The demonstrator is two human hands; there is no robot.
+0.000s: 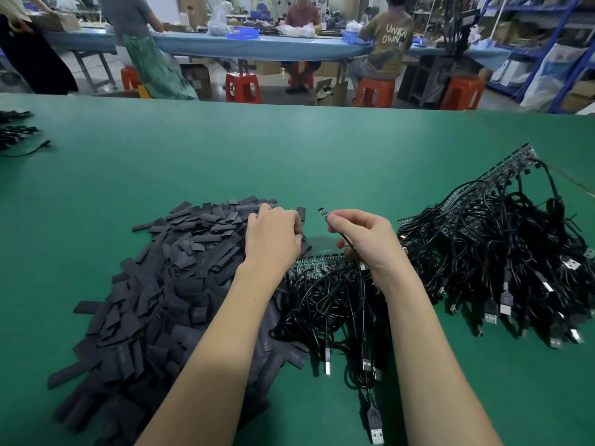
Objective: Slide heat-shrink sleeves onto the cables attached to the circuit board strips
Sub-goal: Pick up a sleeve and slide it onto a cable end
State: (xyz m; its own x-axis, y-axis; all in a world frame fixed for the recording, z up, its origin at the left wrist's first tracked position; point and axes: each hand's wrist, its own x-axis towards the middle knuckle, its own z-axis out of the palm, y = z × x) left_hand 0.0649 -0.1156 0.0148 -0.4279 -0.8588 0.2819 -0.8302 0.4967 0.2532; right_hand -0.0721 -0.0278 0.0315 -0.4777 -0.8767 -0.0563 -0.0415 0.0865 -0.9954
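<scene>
Reading "UNKNOWN" on a seated person's shirt [391,35].

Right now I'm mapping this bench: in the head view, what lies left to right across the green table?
Pile of flat black heat-shrink sleeves → left hand → right hand pinching a small circuit board piece → heap of black USB cables on board strips.

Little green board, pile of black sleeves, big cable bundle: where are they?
little green board [323,213], head view, its tip above the right hand's fingers
pile of black sleeves [167,278], head view, pile's middle
big cable bundle [502,252], head view, tangle's middle
</scene>
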